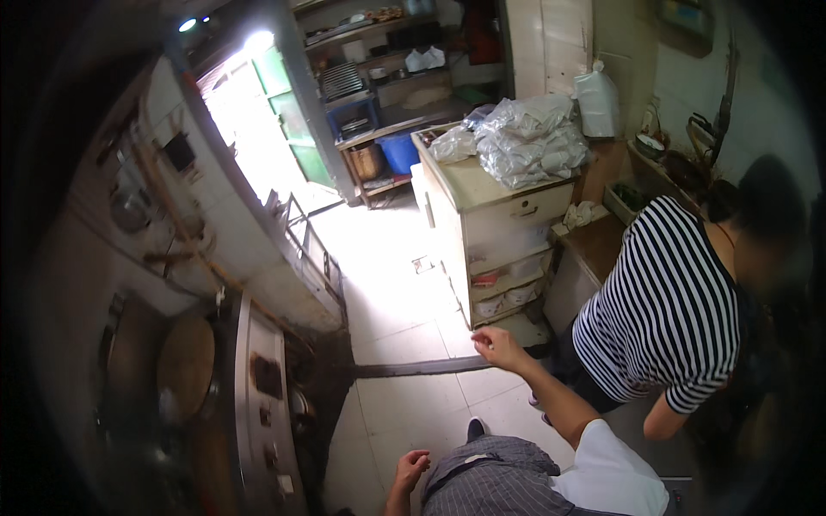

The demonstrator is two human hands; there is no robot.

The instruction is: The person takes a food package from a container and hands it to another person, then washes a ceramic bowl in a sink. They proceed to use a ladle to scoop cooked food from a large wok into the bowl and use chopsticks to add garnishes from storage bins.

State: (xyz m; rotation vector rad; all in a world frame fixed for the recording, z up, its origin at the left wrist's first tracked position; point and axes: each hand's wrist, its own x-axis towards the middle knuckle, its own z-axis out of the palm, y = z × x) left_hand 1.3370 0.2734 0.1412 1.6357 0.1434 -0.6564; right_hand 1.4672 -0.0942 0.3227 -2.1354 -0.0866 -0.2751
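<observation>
- Two bare hands show in the head view, and neither holds anything.
- The right hand point(496, 344) is stretched forward on a bare forearm, its fingers loosely curled and narrow, hanging in the air above the pale tiled floor point(404, 318).
- This hand is nearest to the cream cabinet point(495, 215), just short of its lower open shelves, where flat pale things are stacked; it touches nothing.
- The left hand point(411, 469) hangs low beside the person's grey striped apron point(495, 482), fingers bent inward in a loose, empty curl.
- A dark shoe tip point(475, 426) shows on the floor between the two hands.
- A dark strip point(422, 368) runs across the floor tiles just left of the right hand.
- On the cabinet's top, toward its far edge, lies a heap of crumpled silver foil bags point(529, 138).
- Just right of the right forearm stands another person in a black-and-white striped shirt point(667, 310), bent toward a dark counter at the right edge of the view.
- To the left, well apart from the hands, a steel stove counter point(258, 404) carries a round wooden lid point(185, 365).
- At the far end of the floor a bright doorway point(249, 120) opens beside shelves, with a blue bucket point(398, 150) on a low shelf.
</observation>
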